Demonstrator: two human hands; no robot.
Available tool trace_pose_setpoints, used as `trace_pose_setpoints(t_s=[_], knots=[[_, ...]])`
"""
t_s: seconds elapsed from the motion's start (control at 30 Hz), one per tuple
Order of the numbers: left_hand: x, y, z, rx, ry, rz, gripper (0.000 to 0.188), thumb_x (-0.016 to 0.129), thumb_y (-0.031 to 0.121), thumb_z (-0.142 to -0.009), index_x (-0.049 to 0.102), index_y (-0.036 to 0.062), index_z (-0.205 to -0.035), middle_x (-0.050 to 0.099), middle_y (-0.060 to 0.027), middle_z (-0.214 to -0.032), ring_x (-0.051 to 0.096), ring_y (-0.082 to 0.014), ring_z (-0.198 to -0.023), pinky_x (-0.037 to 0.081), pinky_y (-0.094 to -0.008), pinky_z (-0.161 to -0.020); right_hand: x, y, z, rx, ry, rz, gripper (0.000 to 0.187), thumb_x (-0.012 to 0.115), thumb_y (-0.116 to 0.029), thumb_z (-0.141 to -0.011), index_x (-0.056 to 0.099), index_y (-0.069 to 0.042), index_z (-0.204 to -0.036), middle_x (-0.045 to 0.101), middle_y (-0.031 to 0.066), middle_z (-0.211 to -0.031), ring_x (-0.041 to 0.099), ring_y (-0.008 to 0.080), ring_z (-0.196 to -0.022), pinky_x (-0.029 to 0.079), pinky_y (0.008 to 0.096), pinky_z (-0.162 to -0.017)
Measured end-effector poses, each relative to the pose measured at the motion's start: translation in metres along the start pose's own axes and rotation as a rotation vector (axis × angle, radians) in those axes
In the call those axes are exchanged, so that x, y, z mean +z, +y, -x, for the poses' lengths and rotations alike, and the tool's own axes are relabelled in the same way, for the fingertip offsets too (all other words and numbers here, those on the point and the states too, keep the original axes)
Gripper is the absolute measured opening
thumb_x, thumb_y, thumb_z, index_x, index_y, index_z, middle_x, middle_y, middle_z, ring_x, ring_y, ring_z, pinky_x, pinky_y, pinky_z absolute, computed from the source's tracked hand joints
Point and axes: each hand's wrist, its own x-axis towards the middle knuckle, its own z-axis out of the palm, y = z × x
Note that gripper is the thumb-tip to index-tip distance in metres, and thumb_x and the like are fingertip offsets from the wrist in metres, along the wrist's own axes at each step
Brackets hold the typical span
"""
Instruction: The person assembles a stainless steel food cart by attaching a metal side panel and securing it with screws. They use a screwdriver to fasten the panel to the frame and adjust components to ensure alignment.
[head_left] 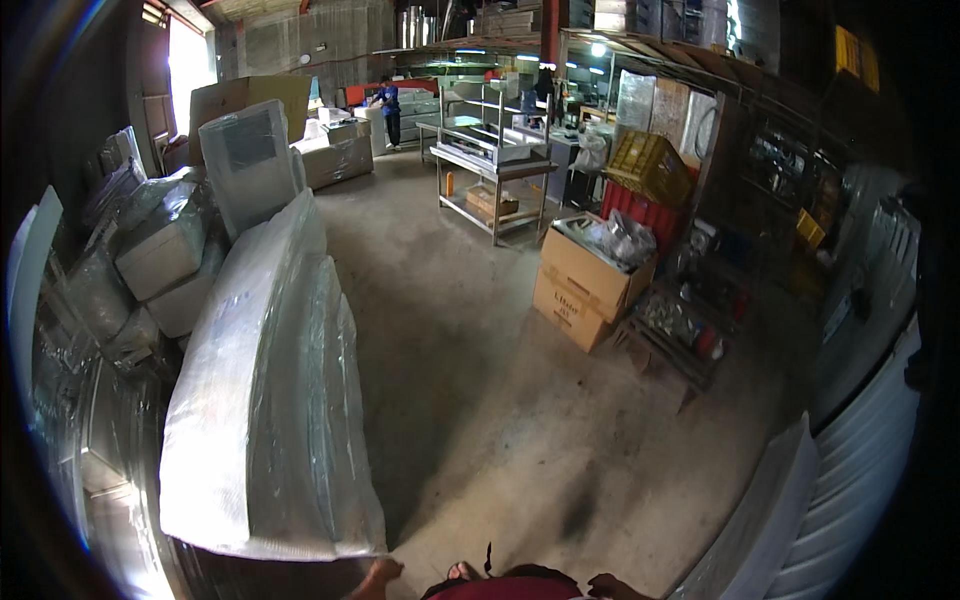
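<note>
My left hand (380,577) is at the lower edge, just below the near corner of a long stack of bubble-wrapped panels (265,400). I cannot make out whether it touches the wrap, and its fingers are too small and blurred to read. Low on the other side hangs my right hand (606,584), dark and partly cut off by the frame, with nothing visible beside it but bare concrete floor. Between the hands show my dark red top (510,588) and one sandalled foot (460,571).
Wrapped boxes (160,250) crowd the left wall. Brown cartons (580,285) stand right of centre beside a low bench (670,340) of loose parts. Farther back are a steel table (492,165) and a person in blue (390,105). Ribbed pale sheets (850,480) lean at the right.
</note>
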Motion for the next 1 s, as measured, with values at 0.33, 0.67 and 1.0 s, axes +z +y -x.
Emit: trace_pose_setpoints(t_s=[0.33, 0.67, 1.0], knots=[[-0.43, 0.146, -0.32, 0.181, 0.324, 0.31, 0.049, 0.058, 0.037, -0.102, 0.06, 0.0013, -0.137, 0.07, -0.02, -0.126, 0.069, -0.0327, -0.111, 0.054, -0.045, -0.094, 0.063, -0.326, -0.135, 0.012, 0.075, -0.169, 0.031, 0.054, -0.02, -0.101, 0.064, -0.006, -0.127, 0.074, 0.0216, -0.105, 0.073, 0.0326, -0.086, 0.06, 0.0459, -0.074], [-0.5, 0.113, -0.418, -0.134, -0.147, 0.199, 0.047, 0.06, 0.043, -0.097, 0.072, 0.0045, -0.121, 0.073, -0.019, -0.116, 0.069, -0.0344, -0.104, 0.054, -0.0476, -0.09, 0.002, -0.779, -0.265, -0.089, -0.156, 0.071, 0.027, 0.065, -0.017, -0.093, 0.068, -0.006, -0.117, 0.073, 0.0227, -0.105, 0.073, 0.0344, -0.079, 0.06, 0.043, -0.07], [-0.735, 0.136, -0.692, -0.231, -0.173, 0.417, 0.045, 0.061, 0.042, -0.098, 0.073, 0.0018, -0.115, 0.074, -0.0188, -0.108, 0.071, -0.0333, -0.094, 0.054, -0.0482, -0.087, 0.013, -1.188, -0.305, -0.335, 0.312, -0.066, 0.034, 0.046, -0.014, -0.105, 0.054, 0.001, -0.134, 0.069, 0.023, -0.091, 0.069, 0.0304, -0.069, 0.058, 0.0416, -0.058]])
